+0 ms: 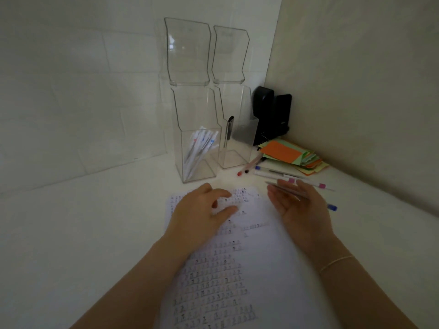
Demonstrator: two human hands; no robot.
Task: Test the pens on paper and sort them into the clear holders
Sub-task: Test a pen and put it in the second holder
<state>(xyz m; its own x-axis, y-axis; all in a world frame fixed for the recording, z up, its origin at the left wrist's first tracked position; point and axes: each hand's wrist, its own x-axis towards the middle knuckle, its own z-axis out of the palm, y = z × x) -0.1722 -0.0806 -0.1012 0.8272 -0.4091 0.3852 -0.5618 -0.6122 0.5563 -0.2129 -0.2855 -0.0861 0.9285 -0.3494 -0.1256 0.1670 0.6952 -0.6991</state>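
- My left hand (206, 211) rests palm down on the upper part of the paper (237, 269), fingers loosely curled and spread, gripping nothing.
- My right hand (299, 207) is turned palm up just right of the paper's top edge, fingers relaxed and nearly straight. A slim grey pen (286, 191) lies across them; whether the thumb pins it I cannot tell.
- The paper lies flat on the white tabletop (95, 233), covered in rows of small test marks over its left and upper parts.
- Two clear holders stand side by side beyond the paper, lids hinged open and upright. The left holder (198, 138) contains a bundle of white pens (200, 150) leaning together. The right holder (237, 138) contains a single black-capped pen (228, 132), standing nearly upright.
- Loose pens lie on the tabletop, right of the holders: a red-tipped pen (249, 166), a blue-capped pen (278, 172), a pink-banded pen (306, 182).
- A blue pen end (332, 207) shows from behind my right hand.
- A stack of coloured paper slips (292, 155), orange on top, sits in the corner, with a black object (273, 115) behind it against the wall.
- A thin bracelet (337, 263) circles my right wrist.
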